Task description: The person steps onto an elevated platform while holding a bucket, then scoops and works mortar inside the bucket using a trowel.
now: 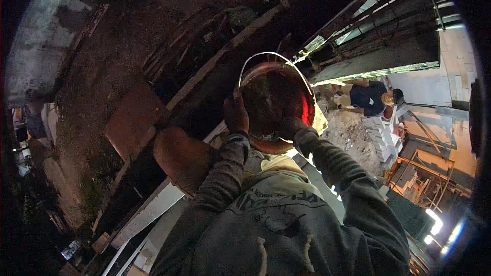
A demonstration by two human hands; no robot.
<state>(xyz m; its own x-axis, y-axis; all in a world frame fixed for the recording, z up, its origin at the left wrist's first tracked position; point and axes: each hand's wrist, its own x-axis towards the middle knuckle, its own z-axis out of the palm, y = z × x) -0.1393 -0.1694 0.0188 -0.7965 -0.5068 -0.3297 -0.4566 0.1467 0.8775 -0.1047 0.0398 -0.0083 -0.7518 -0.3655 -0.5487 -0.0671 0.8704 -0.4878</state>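
Observation:
A round bucket (270, 92), dark inside with red showing at its right, is held just beyond my body, its wire handle (266, 53) arched over the far side. At its left rim, my left hand (236, 113) is closed on the bucket. My right hand (292, 128) reaches to the lower right part of the bucket's mouth; its fingers are lost in shadow, so I cannot make out what they hold.
A co-worker (371, 97) in a dark shirt is to the right, beside a sandy pile (342, 133) and stacked pale blocks (383, 138). A long beam (204, 71) runs diagonally beyond the bucket. A brown board (130, 122) lies at left, and an orange metal frame (427, 171) stands at right.

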